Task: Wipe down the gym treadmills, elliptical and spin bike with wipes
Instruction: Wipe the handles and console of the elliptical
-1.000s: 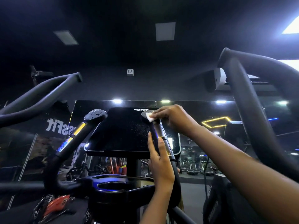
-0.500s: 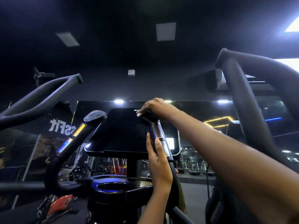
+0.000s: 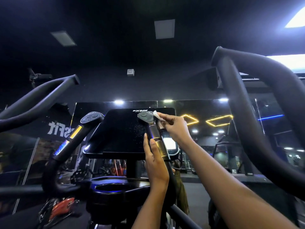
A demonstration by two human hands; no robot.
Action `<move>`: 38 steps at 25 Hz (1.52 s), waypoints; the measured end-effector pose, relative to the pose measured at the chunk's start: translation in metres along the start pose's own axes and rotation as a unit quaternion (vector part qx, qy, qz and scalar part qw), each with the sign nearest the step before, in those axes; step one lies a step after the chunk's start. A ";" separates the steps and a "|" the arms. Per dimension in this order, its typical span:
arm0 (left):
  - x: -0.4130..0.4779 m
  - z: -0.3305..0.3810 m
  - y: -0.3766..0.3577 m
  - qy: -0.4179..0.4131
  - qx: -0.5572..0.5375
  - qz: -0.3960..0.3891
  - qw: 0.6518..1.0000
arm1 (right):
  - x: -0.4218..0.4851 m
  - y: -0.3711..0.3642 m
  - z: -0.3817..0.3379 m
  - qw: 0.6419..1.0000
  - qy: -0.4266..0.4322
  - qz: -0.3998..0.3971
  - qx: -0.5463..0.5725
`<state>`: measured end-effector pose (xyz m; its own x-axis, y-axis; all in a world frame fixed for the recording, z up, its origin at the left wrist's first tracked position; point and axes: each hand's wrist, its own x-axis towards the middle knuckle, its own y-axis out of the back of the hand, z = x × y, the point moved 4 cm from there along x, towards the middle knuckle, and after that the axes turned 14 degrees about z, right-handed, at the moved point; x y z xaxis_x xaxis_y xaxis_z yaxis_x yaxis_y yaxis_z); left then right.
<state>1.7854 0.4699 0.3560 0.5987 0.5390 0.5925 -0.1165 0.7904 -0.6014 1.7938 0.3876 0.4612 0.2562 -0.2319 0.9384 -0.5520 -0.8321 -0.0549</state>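
We clean a black, metal-banded handle point(image 3: 156, 132).
Our right hand point(image 3: 175, 128) pinches a small white wipe point(image 3: 157, 115) at its top; our left hand point(image 3: 155, 164) grips it lower with curled fingers.

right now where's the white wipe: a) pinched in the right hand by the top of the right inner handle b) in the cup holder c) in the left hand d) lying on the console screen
A: the right hand pinches the wipe at the button head of the right inner handle, while the left hand grips that handle lower down.
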 end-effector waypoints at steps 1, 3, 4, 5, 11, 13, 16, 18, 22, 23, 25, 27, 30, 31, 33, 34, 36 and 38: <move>0.000 0.001 0.000 -0.006 -0.001 -0.001 1.000 | -0.009 0.001 0.003 1.000 -0.010 0.011 0.021; 0.000 0.000 0.001 -0.007 0.007 0.003 1.000 | -0.032 0.006 0.003 0.998 -0.016 0.022 0.052; 0.001 -0.002 0.000 -0.009 0.013 0.006 1.000 | -0.045 0.011 0.005 0.997 -0.019 0.023 0.071; 0.001 -0.003 0.000 -0.010 0.022 0.009 1.000 | -0.058 0.016 0.008 0.995 -0.026 0.024 0.095; 0.002 -0.005 0.000 -0.017 0.012 0.017 1.000 | -0.060 0.014 0.036 0.956 -0.182 0.046 0.225; 0.002 -0.004 -0.001 -0.009 0.012 0.015 1.000 | -0.032 -0.005 0.034 0.944 -0.210 0.039 0.253; 0.002 -0.002 -0.001 -0.007 0.012 0.013 1.000 | -0.015 -0.024 0.024 0.930 -0.204 0.008 0.304; 0.002 -0.003 -0.001 -0.012 0.016 0.013 1.000 | -0.025 -0.022 0.030 0.917 -0.214 -0.010 0.338; 0.005 -0.009 -0.001 -0.018 0.015 0.020 1.000 | -0.056 -0.005 0.045 0.927 -0.189 -0.060 0.318; 0.005 -0.010 -0.002 -0.019 0.017 0.019 0.999 | -0.062 0.000 0.045 0.932 -0.180 -0.056 0.309; 0.006 -0.012 -0.001 -0.016 0.019 0.023 0.999 | -0.074 0.010 0.043 0.942 -0.161 -0.038 0.292; 0.006 -0.011 -0.001 -0.023 0.021 0.018 0.999 | -0.084 0.024 0.038 0.967 -0.093 -0.014 0.237; 0.005 -0.007 -0.001 -0.019 0.025 0.020 0.999 | -0.088 0.046 0.021 0.993 0.051 0.003 0.106; 0.005 -0.009 0.000 -0.014 0.024 0.024 0.999 | -0.085 0.050 0.014 0.994 0.082 0.007 0.068; 0.007 -0.016 0.001 0.005 0.022 0.024 0.999 | -0.071 0.048 -0.002 0.990 0.135 0.038 0.009; 0.008 -0.020 0.001 0.021 0.034 0.026 0.999 | -0.060 0.043 -0.009 0.985 0.162 0.052 -0.013; 0.008 -0.035 0.000 0.029 0.069 0.020 0.997 | -0.044 0.022 -0.018 0.978 0.199 0.035 -0.050; 0.005 -0.019 0.001 0.004 0.070 0.018 0.997 | -0.044 0.011 -0.018 0.971 0.226 0.014 -0.077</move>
<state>1.8033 0.4685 0.3481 0.5977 0.5657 0.5680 -0.2474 0.8041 -0.5405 1.7623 0.3983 0.4254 -0.1156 0.0194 0.9931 -0.6746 -0.7354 -0.0641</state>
